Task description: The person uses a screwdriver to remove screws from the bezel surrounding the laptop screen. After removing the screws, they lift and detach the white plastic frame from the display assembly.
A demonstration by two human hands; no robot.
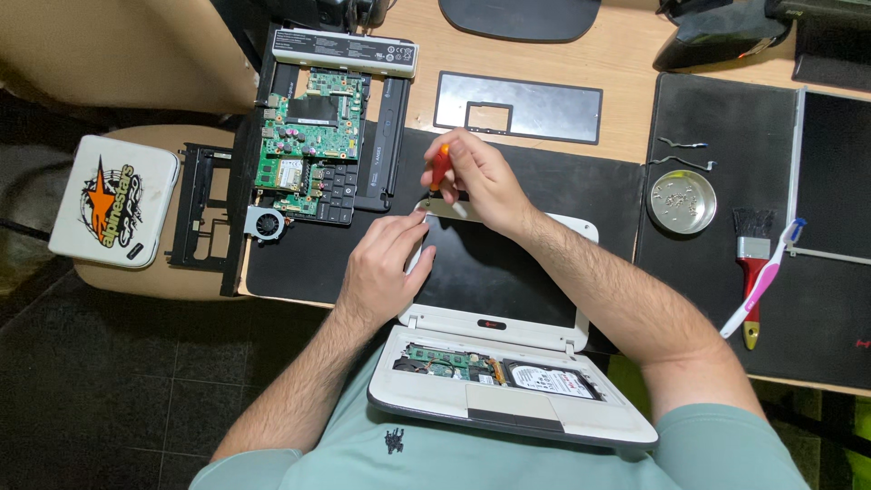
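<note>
Nearest the camera, a white laptop [508,399] rests on the person's lap with its base open at 6 o'clock, exposing a green circuit board [445,361] and a hard drive [553,379]. Its lid lies flat on the black mat [308,263] of the worktop [626,63], dark screen panel [490,268] facing up, long axis running 9 to 3 o'clock.

At far left a white case [113,201] sits at 9 o'clock, with a black plastic frame [201,207] beside it. A stripped motherboard [308,136] with a small fan [266,222] lies at 11 o'clock, and a grey battery pack [345,50] sits above it.

The left hand [381,272] presses flat on the left part of the screen panel, fingers [408,227] extended, not gripping, tips touching the upper left corner of the lid. The right hand [481,181] is closed around an orange-handled screwdriver [439,169], held nearly upright just above the lid's top edge. The tip appears to point down at the corner, directly at 1 o'clock from the left fingertips; both hands are almost touching there. Contact of the tip cannot be confirmed.

A grey keyboard bezel [517,107] lies at 12 o'clock. At right, a round metal dish [682,201] holds small screws, and a red brush [751,272] and a toothbrush [767,277] lie at 3 o'clock.
</note>
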